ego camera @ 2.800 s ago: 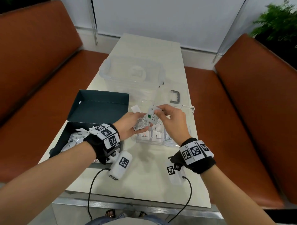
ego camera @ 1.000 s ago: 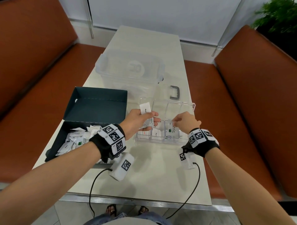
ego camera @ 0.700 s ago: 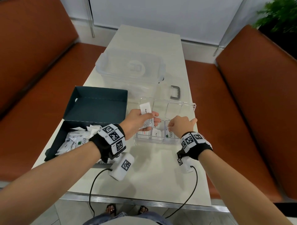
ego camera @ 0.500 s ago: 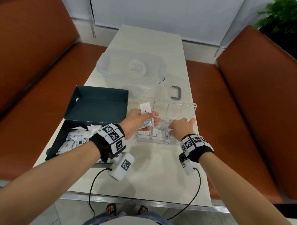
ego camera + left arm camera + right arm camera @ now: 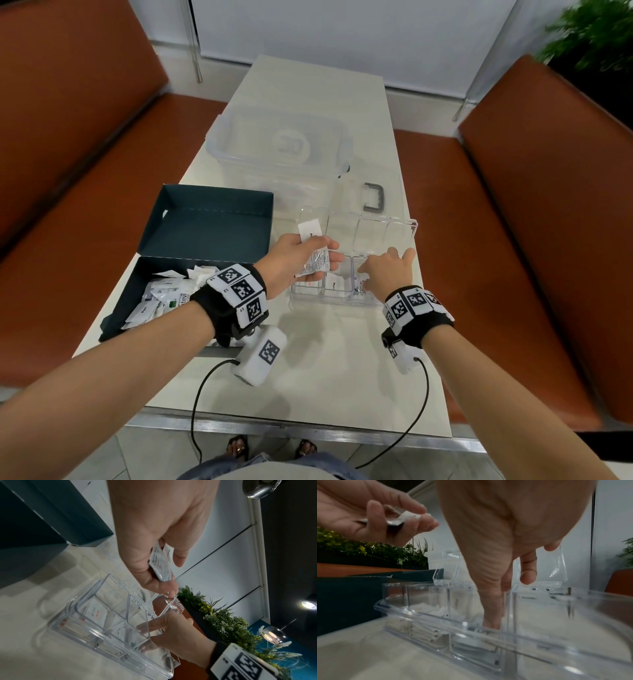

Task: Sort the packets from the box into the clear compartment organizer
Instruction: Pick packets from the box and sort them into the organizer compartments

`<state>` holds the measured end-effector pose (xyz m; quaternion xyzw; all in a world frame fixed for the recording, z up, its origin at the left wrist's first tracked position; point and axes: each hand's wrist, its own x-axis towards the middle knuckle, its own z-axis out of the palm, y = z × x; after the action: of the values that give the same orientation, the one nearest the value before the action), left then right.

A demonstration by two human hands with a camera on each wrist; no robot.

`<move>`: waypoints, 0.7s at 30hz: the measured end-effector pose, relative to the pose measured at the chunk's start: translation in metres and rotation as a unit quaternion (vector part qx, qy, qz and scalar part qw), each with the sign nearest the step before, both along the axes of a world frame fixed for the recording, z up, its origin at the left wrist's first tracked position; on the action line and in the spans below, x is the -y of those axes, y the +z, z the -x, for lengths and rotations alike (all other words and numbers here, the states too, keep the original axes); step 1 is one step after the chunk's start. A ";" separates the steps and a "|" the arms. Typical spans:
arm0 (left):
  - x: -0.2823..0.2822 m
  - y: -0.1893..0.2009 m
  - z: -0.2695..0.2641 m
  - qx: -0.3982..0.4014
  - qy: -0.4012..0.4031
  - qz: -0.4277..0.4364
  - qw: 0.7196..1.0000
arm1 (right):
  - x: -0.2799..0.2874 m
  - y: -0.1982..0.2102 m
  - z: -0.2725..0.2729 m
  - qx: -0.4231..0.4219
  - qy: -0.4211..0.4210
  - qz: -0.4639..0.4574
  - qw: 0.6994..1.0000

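Note:
My left hand (image 5: 291, 257) grips a small stack of white packets (image 5: 310, 231) just above the left end of the clear compartment organizer (image 5: 308, 299). The same packets (image 5: 161, 563) show pinched between thumb and fingers in the left wrist view. My right hand (image 5: 387, 270) reaches into a compartment right of the middle. Its thumb (image 5: 491, 615) points down to the floor there and its fingers are spread above, holding nothing. Packets lie in the organizer's (image 5: 453, 628) left and middle compartments. More packets (image 5: 164, 298) fill the dark teal box (image 5: 113, 322) at my left.
The box's lid (image 5: 212, 219) stands open behind it. The organizer's clear lid (image 5: 373, 229) tilts back. A large clear tub (image 5: 277, 147) and a grey handle (image 5: 375, 197) lie farther along the table. Orange benches flank both sides.
The right hand has taken a green-marked packet from the left hand's stack down into the organizer and let it go; its fingers now spread. The left hand has stayed put.

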<state>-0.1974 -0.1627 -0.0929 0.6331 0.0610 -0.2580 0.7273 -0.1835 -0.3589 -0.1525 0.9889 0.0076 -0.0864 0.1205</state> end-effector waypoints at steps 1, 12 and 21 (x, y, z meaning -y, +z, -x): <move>0.000 0.001 0.001 -0.002 0.000 0.003 1.000 | 0.000 -0.001 0.000 -0.010 -0.001 0.005 1.000; -0.004 0.006 0.003 -0.022 -0.001 0.023 0.999 | 0.000 0.004 0.003 -0.015 0.005 -0.031 0.999; -0.010 0.006 -0.001 -0.110 0.047 0.135 0.984 | -0.046 0.069 0.054 0.260 0.150 -0.296 0.907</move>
<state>-0.1960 -0.1524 -0.0873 0.4932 0.1349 -0.2973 0.8063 -0.2378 -0.3133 -0.0836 0.9539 0.1492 0.1991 -0.1681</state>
